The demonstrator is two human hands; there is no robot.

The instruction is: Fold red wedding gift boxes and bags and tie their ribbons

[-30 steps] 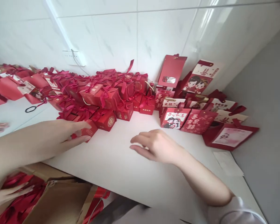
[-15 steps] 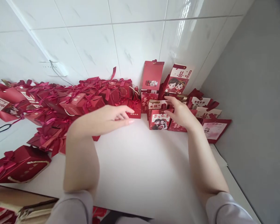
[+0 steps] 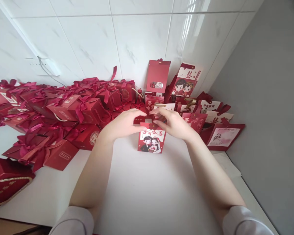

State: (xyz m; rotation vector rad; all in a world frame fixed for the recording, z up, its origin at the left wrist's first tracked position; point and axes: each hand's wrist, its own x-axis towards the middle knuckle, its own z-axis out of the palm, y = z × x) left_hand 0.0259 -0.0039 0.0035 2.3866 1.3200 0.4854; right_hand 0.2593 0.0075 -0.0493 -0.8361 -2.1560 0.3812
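A small red gift box (image 3: 151,142) printed with a cartoon bride and groom stands upright on the white table, its face toward me. My right hand (image 3: 172,124) pinches it at the top, thumb and fingers bent over the upper edge. From the other side my left hand (image 3: 124,124) reaches in with fingers stretched and apart, the thumb tip at the box's upper left corner. Whether that thumb presses on the box is hard to see. Behind my hands stand several red and white gift boxes, among them a tall plain-red one (image 3: 158,75).
Many red boxes with ribbons (image 3: 71,107) are heaped along the left. A box with a rope handle (image 3: 7,182) sits at the near left. At the right a red box with a pink panel (image 3: 222,135) stands by the grey partition (image 3: 264,98). Tiled wall (image 3: 88,42) closes the back.
My right hand has brought the bride-and-groom box leftward and nearer to me, away from the group at the right. My left hand has moved right, up to the box.
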